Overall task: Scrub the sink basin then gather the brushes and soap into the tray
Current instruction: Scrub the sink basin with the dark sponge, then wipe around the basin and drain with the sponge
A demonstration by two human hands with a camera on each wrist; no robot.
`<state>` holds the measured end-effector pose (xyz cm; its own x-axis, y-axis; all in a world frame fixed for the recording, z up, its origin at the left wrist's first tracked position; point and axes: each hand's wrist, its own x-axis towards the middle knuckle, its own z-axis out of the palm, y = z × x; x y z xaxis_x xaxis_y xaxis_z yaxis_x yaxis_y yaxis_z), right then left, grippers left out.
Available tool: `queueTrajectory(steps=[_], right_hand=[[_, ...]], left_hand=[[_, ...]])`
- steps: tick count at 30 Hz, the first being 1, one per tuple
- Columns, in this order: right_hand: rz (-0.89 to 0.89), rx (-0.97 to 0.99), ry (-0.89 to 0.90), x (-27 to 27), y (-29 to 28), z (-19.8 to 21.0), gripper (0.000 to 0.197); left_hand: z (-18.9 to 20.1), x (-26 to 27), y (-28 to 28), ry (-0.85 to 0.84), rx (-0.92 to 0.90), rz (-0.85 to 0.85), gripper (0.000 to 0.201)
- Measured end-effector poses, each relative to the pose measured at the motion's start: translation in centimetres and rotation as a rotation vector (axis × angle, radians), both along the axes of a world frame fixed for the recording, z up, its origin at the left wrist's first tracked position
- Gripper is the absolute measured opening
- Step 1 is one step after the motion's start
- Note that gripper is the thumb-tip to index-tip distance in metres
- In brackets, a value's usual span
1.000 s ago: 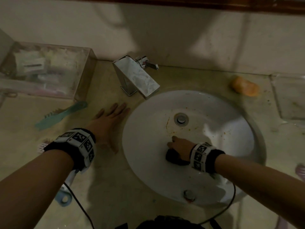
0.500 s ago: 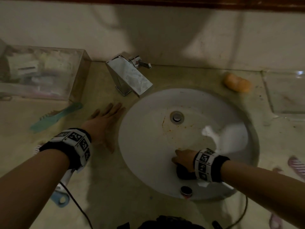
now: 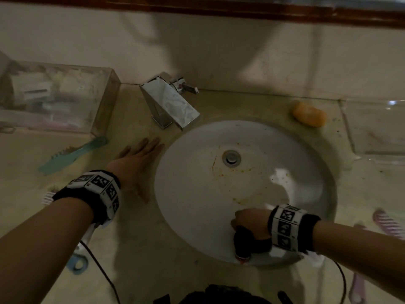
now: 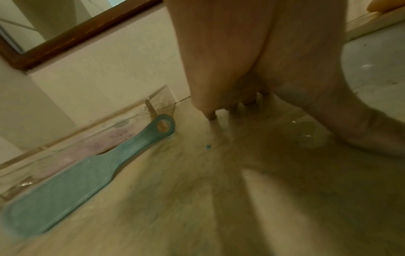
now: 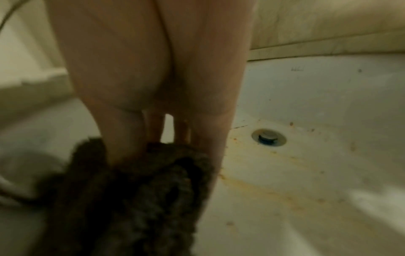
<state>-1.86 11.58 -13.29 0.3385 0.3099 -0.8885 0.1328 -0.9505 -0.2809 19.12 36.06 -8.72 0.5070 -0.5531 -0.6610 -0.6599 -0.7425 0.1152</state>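
Note:
A round white sink basin (image 3: 197,194) (image 5: 306,104) carries orange-brown stains around its drain (image 3: 231,157) (image 5: 268,137). My right hand (image 3: 247,220) (image 5: 153,86) grips a dark scrubbing cloth (image 3: 247,241) (image 5: 142,199) against the near wall of the basin. My left hand (image 3: 135,159) (image 4: 252,60) rests flat with straight fingers on the counter just left of the basin. A teal brush (image 3: 72,155) (image 4: 83,171) lies left of that hand. An orange soap bar (image 3: 309,114) sits at the back right. A clear tray (image 3: 377,128) stands at the far right.
A chrome faucet (image 3: 171,104) juts over the basin's back left. A clear box (image 3: 54,99) of toiletries fills the back left corner. Pink-bristled brushes lie at the right edge (image 3: 388,222) and under my left wrist (image 3: 47,197). A blue ring (image 3: 76,264) and a black cable (image 3: 103,279) lie near the front.
My right hand has dragged the cloth from the basin's middle toward its near wall. The left hand has stayed flat on the counter.

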Motion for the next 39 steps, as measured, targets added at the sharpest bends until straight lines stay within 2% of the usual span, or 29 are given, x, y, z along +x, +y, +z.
queueTrajectory(steps=[2, 6, 9, 13, 15, 16, 18, 21, 25, 26, 27, 29, 30, 32, 34, 36, 39], right_hand=[[-0.005, -0.065, -0.028, 0.4, -0.5, -0.6, 0.041], [-0.152, -0.214, -0.150, 2.0, -2.0, -2.5, 0.046], [-0.195, -0.179, -0.037, 3.3, -4.4, -1.9, 0.057], [0.041, -0.083, 0.127, 2.1, -5.9, -0.1, 0.039], [0.186, -0.122, 0.210, 0.4, -5.7, -0.4, 0.037], [0.193, -0.130, 0.222, -0.2, -5.9, -0.9, 0.037], [0.117, -0.148, 0.185, -0.3, -6.0, -1.5, 0.035], [-0.024, -0.230, 0.027, 0.1, -5.9, -1.1, 0.041], [-0.013, -0.289, -0.029, 1.7, -6.1, -0.2, 0.055], [-0.051, -0.269, -0.027, 2.4, -5.8, 0.5, 0.050], [-0.107, -0.223, -0.037, 3.2, -5.6, 1.2, 0.039], [-0.289, -0.088, -0.152, 4.2, -5.8, 2.9, 0.009], [-0.399, -0.039, -0.239, 4.3, -6.3, 3.6, 0.009], [-0.536, -0.004, -0.401, 4.3, -7.1, 5.5, 0.025], [-0.640, 0.026, -0.529, 3.7, -7.4, 7.0, 0.029], [-0.739, 0.061, -0.628, 3.3, -7.4, 7.9, 0.027], [-0.824, 0.080, -0.718, 2.8, -7.6, 8.6, 0.029]], left_hand=[[0.0, -0.1, -0.1, -0.009, 0.013, -0.004, 0.146], [-0.1, -0.2, -0.1, -0.015, 0.022, 0.006, 0.146], [-0.1, -0.3, -0.2, -0.015, 0.019, 0.011, 0.146], [0.0, -0.3, -0.2, -0.009, 0.012, 0.007, 0.146], [-0.1, -0.3, -0.2, -0.013, 0.017, 0.003, 0.147], [-0.2, -0.2, -0.1, -0.016, 0.017, 0.004, 0.147], [-0.1, -0.2, -0.2, -0.020, 0.020, 0.002, 0.147], [0.2, -0.3, -0.3, -0.028, 0.039, -0.009, 0.148], [0.9, -0.3, -0.5, -0.008, 0.079, 0.000, 0.143], [1.4, -0.6, -0.9, -0.013, 0.087, -0.006, 0.135], [2.0, -1.1, -1.4, -0.042, 0.071, -0.009, 0.116], [3.4, -2.4, -3.2, -0.141, -0.108, 0.034, 0.056], [4.2, -3.1, -4.4, -0.156, -0.210, 0.099, 0.040], [5.2, -4.4, -7.0, -0.044, -0.369, 0.287, 0.035], [5.1, -5.1, -9.7, 0.245, -0.416, 0.449, 0.043], [4.8, -5.9, -12.5, 0.474, -0.376, 0.493, 0.049], [4.5, -7.0, -16.0, 0.648, -0.330, 0.473, 0.056]])
